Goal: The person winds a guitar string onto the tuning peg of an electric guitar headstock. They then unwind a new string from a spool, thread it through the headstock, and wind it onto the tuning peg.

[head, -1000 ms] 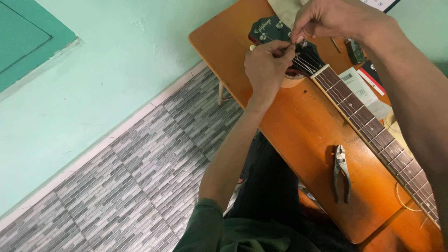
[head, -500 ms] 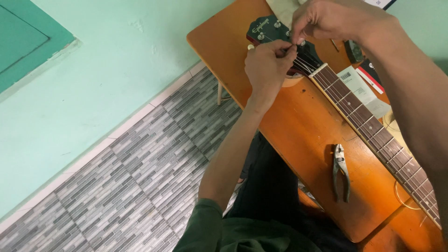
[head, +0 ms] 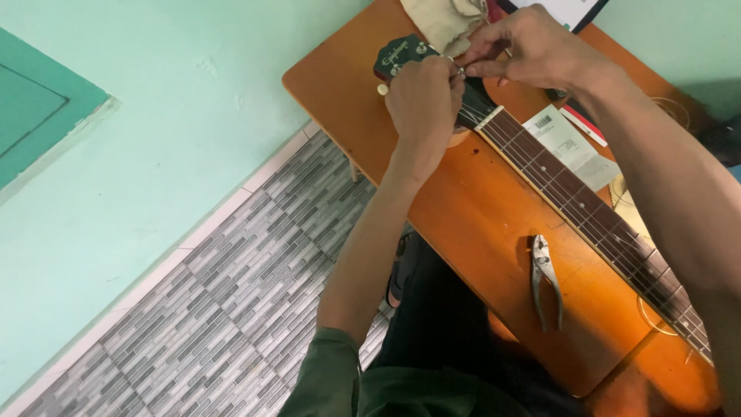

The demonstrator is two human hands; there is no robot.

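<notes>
Both hands meet over the guitar headstock [head: 403,52]: left hand [head: 423,99] covers it, right hand [head: 532,48] pinches a string there; pliers [head: 544,279] lie on the wooden table [head: 347,100]

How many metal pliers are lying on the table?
1. The grey metal pliers lie on the orange wooden table, beside the dark guitar neck. Others may be hidden under arms.

Since a second ago our left hand [head: 423,96] slides a touch toward twelve o'clock over the black guitar headstock [head: 401,55], covering more of it. Our right hand [head: 532,48] now pinches closer to the left fingertips, near the string posts.
</notes>
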